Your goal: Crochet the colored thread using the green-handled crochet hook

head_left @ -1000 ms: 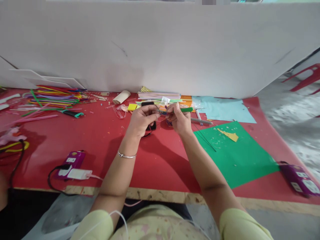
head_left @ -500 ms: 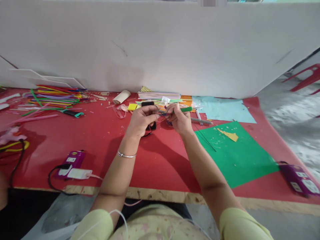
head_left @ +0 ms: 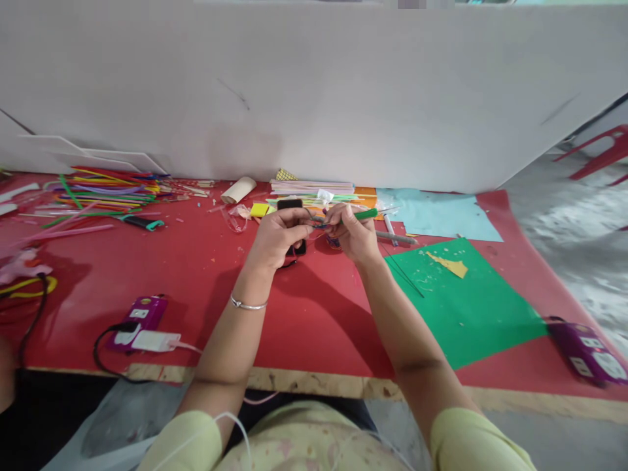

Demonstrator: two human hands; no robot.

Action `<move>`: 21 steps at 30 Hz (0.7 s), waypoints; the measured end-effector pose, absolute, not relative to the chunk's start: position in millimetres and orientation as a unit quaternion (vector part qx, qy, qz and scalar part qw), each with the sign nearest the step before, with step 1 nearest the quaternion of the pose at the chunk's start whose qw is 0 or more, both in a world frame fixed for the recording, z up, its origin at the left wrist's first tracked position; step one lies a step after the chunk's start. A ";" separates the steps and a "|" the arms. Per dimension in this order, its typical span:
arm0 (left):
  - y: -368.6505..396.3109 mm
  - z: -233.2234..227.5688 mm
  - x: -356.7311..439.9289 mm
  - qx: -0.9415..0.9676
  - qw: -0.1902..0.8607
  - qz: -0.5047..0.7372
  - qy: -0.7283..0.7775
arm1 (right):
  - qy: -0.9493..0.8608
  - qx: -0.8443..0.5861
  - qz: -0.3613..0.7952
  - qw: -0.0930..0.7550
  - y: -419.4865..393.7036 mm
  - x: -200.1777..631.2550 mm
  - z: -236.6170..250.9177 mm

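Both hands meet above the red bench (head_left: 314, 314): the left hand (head_left: 279, 235) pinches a thin wire (head_left: 318, 224), and the right hand (head_left: 354, 234) has a closed grip on a green stick (head_left: 366, 214). I'd keep the left-hand pinch tight and wind in small, even turns.

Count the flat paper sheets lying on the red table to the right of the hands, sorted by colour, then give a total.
Green sheet: 1
Light blue sheet: 1
Total: 2

A white partition board (head_left: 343, 91) is standing behind the red worktop (head_left: 304, 314), filling the upper frame; grey floor (head_left: 574, 235) and a red chair (head_left: 603, 150) are showing at right.
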State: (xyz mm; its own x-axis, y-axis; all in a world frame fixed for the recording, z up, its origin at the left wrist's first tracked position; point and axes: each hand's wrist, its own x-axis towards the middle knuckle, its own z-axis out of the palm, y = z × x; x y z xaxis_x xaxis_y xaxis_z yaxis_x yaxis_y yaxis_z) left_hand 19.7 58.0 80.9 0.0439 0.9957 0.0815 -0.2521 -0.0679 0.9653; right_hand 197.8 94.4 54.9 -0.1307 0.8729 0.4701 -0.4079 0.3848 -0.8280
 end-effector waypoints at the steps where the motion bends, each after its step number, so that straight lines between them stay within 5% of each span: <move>1: 58.1 80.7 19.7 0.465 0.553 0.563 0.401 | -0.553 -0.211 0.512 0.623 94.5 198.1 54.9; 21: 55.6 84.2 20.1 0.465 0.550 0.556 0.415 | -0.585 -0.196 0.485 0.620 95.1 202.9 51.3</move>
State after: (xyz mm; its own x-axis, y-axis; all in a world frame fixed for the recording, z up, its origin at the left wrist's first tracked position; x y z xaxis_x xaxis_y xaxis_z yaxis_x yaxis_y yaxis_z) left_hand 20.1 55.6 84.2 0.0371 0.9975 0.0601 -0.2261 -0.0502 0.9728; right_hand 202.9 95.1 51.3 -0.1545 0.8302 0.5356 -0.3719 0.4534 -0.8100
